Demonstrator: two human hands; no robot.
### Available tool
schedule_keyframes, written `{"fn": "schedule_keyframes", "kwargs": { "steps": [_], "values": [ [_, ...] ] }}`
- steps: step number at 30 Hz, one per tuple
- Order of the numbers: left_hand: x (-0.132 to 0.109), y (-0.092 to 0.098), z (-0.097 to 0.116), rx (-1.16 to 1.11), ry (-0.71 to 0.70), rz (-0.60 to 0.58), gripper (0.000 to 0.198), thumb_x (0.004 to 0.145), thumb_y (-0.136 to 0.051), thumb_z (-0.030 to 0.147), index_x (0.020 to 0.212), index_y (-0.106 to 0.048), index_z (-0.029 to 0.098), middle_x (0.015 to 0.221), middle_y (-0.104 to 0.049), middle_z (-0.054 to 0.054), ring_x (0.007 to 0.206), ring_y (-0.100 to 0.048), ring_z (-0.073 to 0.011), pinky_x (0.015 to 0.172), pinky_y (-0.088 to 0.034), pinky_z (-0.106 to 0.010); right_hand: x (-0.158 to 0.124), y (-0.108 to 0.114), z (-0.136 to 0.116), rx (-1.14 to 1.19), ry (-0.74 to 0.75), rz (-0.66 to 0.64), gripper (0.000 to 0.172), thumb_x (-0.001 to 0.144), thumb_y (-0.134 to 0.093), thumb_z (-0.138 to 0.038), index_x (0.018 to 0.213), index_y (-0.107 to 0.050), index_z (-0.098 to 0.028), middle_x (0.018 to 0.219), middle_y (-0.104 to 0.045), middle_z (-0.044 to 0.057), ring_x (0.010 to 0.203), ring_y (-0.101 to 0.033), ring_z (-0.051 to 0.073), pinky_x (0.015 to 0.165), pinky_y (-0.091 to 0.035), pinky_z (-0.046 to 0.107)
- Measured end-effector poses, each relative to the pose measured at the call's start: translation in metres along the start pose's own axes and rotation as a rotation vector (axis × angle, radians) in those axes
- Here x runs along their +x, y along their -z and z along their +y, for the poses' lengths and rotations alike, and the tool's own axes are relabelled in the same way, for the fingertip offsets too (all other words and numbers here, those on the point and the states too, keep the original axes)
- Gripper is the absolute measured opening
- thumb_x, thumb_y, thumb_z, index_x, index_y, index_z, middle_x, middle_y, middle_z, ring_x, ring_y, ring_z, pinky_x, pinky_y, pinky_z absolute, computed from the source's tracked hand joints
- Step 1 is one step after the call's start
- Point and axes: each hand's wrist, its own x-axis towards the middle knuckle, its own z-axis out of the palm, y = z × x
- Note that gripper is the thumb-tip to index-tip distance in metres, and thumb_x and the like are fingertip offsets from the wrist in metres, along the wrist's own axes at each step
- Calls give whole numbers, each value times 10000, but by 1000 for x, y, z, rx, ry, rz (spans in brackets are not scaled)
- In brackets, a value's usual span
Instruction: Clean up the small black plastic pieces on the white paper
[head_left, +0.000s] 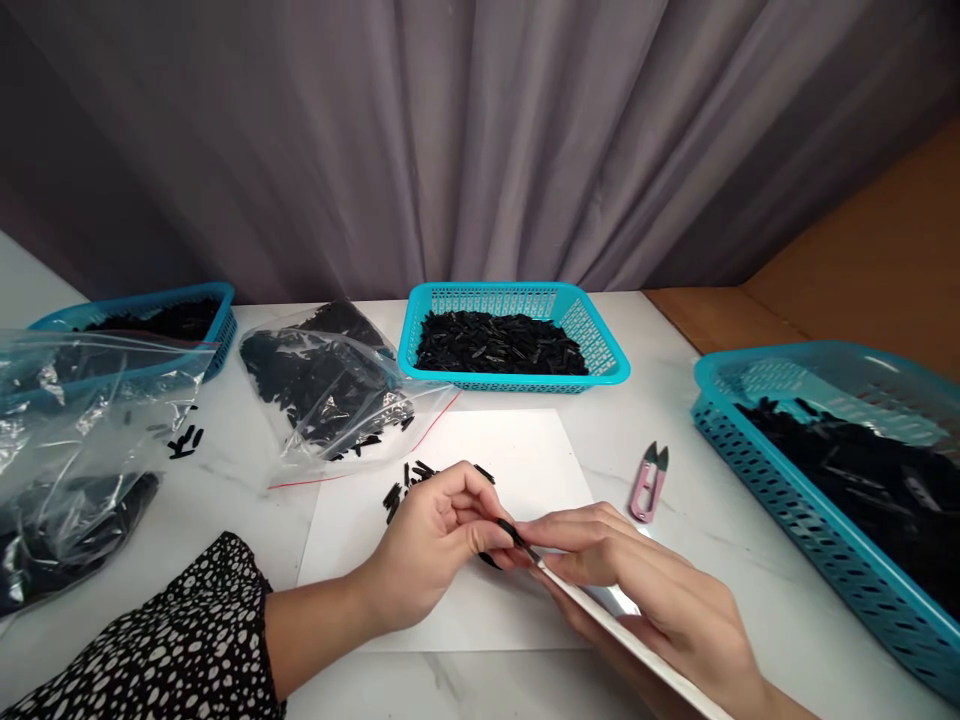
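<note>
My left hand [435,545] is closed, pinching a small black plastic piece [511,531] between thumb and fingers. My right hand [645,590] is closed on a flat white strip [637,645] whose tip meets the black piece. Both hands hover over a white sheet of paper [517,460] on the marble table. Several loose black pieces [409,480] lie on the paper just beyond my left hand.
A turquoise basket [611,365] of black pieces stands behind the paper. Another turquoise basket [825,540] is at the right, a third turquoise basket [217,300] at the back left. Clear plastic bags [322,390] of black pieces lie at the left. Pink thread snips [649,482] rest right of the paper.
</note>
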Motion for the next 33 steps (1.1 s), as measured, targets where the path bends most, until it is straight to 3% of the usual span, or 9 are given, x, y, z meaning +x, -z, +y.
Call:
{"fn": "schedule_keyframes", "kwargs": {
  "steps": [8,13,18,21,23,25,30,33],
  "values": [
    [2,-1,0,-8,0,-1,285,793,-749,205,802,-495,77,739,-655,-60,674,-657,-90,646,-516,-143,7,3,-2,-37,39,-25,192,909,-447,25,999,-478,-142,1063,-644,117,912,-629,160,737,-510,320],
    [1,-1,-1,-2,4,-5,294,811,-738,205,828,-473,80,745,-650,-42,677,-659,-81,648,-524,-134,6,0,-5,-277,116,-32,172,910,-443,28,1017,-512,-88,1077,-628,134,978,-574,173,776,-452,325],
    [1,-2,0,-27,-20,-38,288,836,-719,210,845,-460,84,738,-648,-37,690,-660,-79,668,-535,-142,4,-5,-5,-423,124,-6,151,950,-406,-22,844,-442,-124,1102,-603,101,1051,-497,150,850,-401,294],
    [2,-2,-1,-22,-50,-36,286,838,-718,201,849,-457,86,826,-675,-74,756,-681,-112,706,-554,-170,3,-2,2,-483,94,44,114,929,-449,-8,952,-479,-116,1117,-600,98,1003,-503,164,817,-397,304],
    [2,-1,-2,-5,-64,-44,255,850,-700,173,850,-460,86,887,-686,-99,824,-690,-138,740,-561,-190,2,4,11,-527,112,63,184,906,-468,24,1039,-495,-99,1125,-601,127,983,-519,191,816,-399,340],
    [2,0,-3,5,-87,-55,227,856,-686,153,845,-470,83,920,-689,-109,868,-691,-158,762,-565,-210,0,10,21,-552,154,64,187,889,-489,50,1011,-489,-92,1120,-604,150,980,-538,205,814,-399,358],
    [2,2,-5,8,-129,-55,225,853,-684,139,847,-466,83,922,-689,-106,873,-691,-164,761,-569,-213,-5,22,45,-621,90,-77,120,950,-454,-22,1008,-476,-124,1181,-589,88,957,-547,147,812,-421,271],
    [2,2,-5,30,-130,-40,244,860,-680,149,847,-444,88,924,-689,-106,871,-691,-158,760,-567,-202,-8,22,52,-688,57,-172,134,972,-393,-57,1026,-488,-135,1210,-573,66,993,-524,178,805,-432,280]
  ]
}}
